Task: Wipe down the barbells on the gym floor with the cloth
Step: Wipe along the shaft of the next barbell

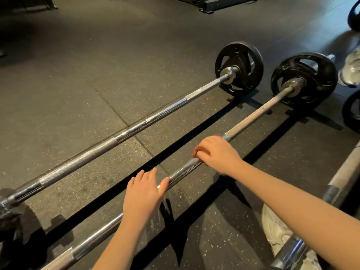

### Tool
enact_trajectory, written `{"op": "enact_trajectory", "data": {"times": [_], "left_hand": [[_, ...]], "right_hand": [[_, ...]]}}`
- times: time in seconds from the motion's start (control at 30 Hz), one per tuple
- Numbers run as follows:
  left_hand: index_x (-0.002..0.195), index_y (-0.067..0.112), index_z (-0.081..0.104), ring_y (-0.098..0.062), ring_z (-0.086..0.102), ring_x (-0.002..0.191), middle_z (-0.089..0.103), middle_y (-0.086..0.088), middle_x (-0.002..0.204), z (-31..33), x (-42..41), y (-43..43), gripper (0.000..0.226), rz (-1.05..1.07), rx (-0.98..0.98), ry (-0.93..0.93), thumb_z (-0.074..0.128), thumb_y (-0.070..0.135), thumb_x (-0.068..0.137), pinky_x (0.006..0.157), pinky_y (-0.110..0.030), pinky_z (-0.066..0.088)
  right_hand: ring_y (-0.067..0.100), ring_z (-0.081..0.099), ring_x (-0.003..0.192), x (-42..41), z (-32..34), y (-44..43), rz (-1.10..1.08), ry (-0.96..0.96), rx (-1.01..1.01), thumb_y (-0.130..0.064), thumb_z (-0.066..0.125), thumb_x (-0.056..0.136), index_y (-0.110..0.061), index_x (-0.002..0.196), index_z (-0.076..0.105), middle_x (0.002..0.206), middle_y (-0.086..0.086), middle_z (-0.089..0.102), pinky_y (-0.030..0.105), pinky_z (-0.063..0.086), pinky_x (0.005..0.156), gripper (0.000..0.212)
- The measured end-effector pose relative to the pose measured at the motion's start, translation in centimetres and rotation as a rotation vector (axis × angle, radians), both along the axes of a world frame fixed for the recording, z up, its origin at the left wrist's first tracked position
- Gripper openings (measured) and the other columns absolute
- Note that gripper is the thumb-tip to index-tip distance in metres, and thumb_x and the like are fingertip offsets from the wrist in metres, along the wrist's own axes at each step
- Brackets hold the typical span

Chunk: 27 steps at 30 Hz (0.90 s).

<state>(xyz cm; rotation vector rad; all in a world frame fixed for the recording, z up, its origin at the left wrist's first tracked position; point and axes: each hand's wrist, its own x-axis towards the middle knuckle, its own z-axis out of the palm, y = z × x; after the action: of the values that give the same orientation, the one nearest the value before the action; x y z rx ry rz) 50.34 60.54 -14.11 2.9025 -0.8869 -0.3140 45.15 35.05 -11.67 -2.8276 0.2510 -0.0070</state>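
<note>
Chrome steel lay under both hands: the left hand [143, 193] rested flat, fingers straight and slightly spread, on the near barbell [251, 118], seemingly steadying it. Just beyond it along the shaft, the right hand [216, 153] curled over the same bar. A pink sliver [196, 149] at its fingertips may have been the cloth, though I could not tell. Wiping this bar looked under way; the stretch past the right hand toward the plate [303, 79] likely came next, calling for a firm sliding grip. Farther off, left of both hands, the second barbell [146, 122] lay on the rubber floor [68, 84]. No container showed.
</note>
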Motion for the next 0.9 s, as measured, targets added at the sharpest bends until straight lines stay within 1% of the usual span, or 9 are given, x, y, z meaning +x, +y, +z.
{"op": "enact_trajectory", "data": {"times": [0.1, 0.2, 0.3, 0.37, 0.47, 0.6, 0.7, 0.8, 0.9], "left_hand": [[0.148, 0.018, 0.034, -0.02, 0.031, 0.141, 0.046, 0.001, 0.146, 0.0, 0.1, 0.0, 0.099, 0.005, -0.001, -0.003, -0.014, 0.067, 0.076, 0.114, -0.038, 0.026], [0.148, 0.018, 0.033, -0.019, 0.031, 0.141, 0.047, 0.001, 0.145, -0.2, 0.1, 0.1, 0.099, 0.006, 0.006, 0.003, -0.014, 0.067, 0.076, 0.113, -0.038, 0.027], [0.148, 0.018, 0.034, -0.02, 0.032, 0.14, 0.048, 0.001, 0.144, 0.0, 0.1, 0.0, 0.099, 0.015, 0.013, -0.002, -0.014, 0.067, 0.076, 0.113, -0.039, 0.027], [0.148, 0.018, 0.032, -0.019, 0.031, 0.141, 0.047, 0.001, 0.145, 0.2, 0.0, -0.1, 0.1, 0.015, 0.016, -0.006, -0.015, 0.067, 0.075, 0.114, -0.039, 0.026], [0.149, 0.018, 0.031, -0.018, 0.03, 0.141, 0.046, 0.002, 0.146, 0.2, 0.0, 0.0, 0.099, 0.019, 0.01, 0.001, -0.015, 0.067, 0.075, 0.115, -0.039, 0.025], [0.15, 0.019, 0.029, -0.018, 0.028, 0.142, 0.044, 0.002, 0.147, 0.5, -0.3, 0.1, 0.1, 0.02, 0.022, -0.017, -0.016, 0.065, 0.074, 0.116, -0.04, 0.023], [0.151, 0.018, 0.025, -0.019, 0.021, 0.145, 0.038, 0.001, 0.151, 0.8, -0.4, 0.0, 0.103, 0.01, 0.05, 0.021, -0.017, 0.066, 0.071, 0.117, -0.041, 0.017], [0.153, 0.017, 0.018, -0.02, 0.012, 0.147, 0.028, 0.0, 0.156, 1.0, 0.3, -0.4, 0.079, 0.042, 0.029, 0.147, 0.006, 0.065, 0.092, 0.118, -0.044, 0.011], [0.153, 0.016, 0.015, -0.02, 0.01, 0.148, 0.023, -0.001, 0.158, 1.3, 0.8, -2.9, 0.062, 0.017, -0.053, 0.187, 0.02, 0.05, 0.101, 0.119, -0.043, 0.008]], "right_hand": [[0.019, 0.042, 0.119, -0.6, -0.8, 0.2, -0.218, -0.095, -0.051, -0.039, 0.038, 0.096, -0.018, 0.108, 0.063, 0.116, -0.002, 0.055, 0.042, 0.036, 0.107, 0.035], [0.021, 0.036, 0.129, -2.5, -1.3, 3.7, 0.0, -0.128, 0.071, -0.043, 0.032, 0.091, -0.019, 0.11, 0.063, 0.121, -0.003, 0.055, 0.044, 0.029, 0.114, 0.044], [0.015, 0.04, 0.123, -1.6, -0.1, 1.3, 0.143, -0.011, 0.072, -0.039, 0.043, 0.095, -0.023, 0.116, 0.061, 0.119, -0.009, 0.054, 0.04, 0.033, 0.11, 0.032], [0.014, 0.045, 0.115, -0.5, 0.1, -1.7, 0.056, 0.019, -0.011, -0.04, 0.041, 0.097, -0.025, 0.112, 0.062, 0.113, -0.009, 0.055, 0.038, 0.038, 0.104, 0.03], [0.021, 0.041, 0.122, -0.3, -0.6, -2.3, -0.19, -0.034, -0.083, -0.035, 0.039, 0.1, -0.02, 0.115, 0.062, 0.122, -0.003, 0.053, 0.039, 0.032, 0.108, 0.031], [0.02, 0.04, 0.123, -1.6, -1.1, 1.2, 0.035, -0.096, 0.024, -0.028, 0.047, 0.098, -0.018, 0.111, 0.063, 0.118, -0.003, 0.057, 0.038, 0.028, 0.111, 0.024], [0.014, 0.047, 0.109, -0.7, 0.1, -1.0, 0.12, 0.012, 0.031, -0.033, 0.046, 0.098, -0.021, 0.109, 0.064, 0.109, -0.007, 0.058, 0.034, 0.037, 0.103, 0.024], [0.017, 0.051, 0.1, 1.0, 0.1, -3.0, -0.081, 0.017, -0.038, -0.035, 0.04, 0.098, -0.02, 0.101, 0.065, 0.101, -0.003, 0.061, 0.041, 0.042, 0.099, 0.03], [0.02, 0.047, 0.109, 0.2, -1.5, -1.2, -0.129, -0.112, -0.043, -0.03, 0.042, 0.098, -0.019, 0.102, 0.064, 0.107, -0.002, 0.061, 0.043, 0.037, 0.104, 0.025]]}}
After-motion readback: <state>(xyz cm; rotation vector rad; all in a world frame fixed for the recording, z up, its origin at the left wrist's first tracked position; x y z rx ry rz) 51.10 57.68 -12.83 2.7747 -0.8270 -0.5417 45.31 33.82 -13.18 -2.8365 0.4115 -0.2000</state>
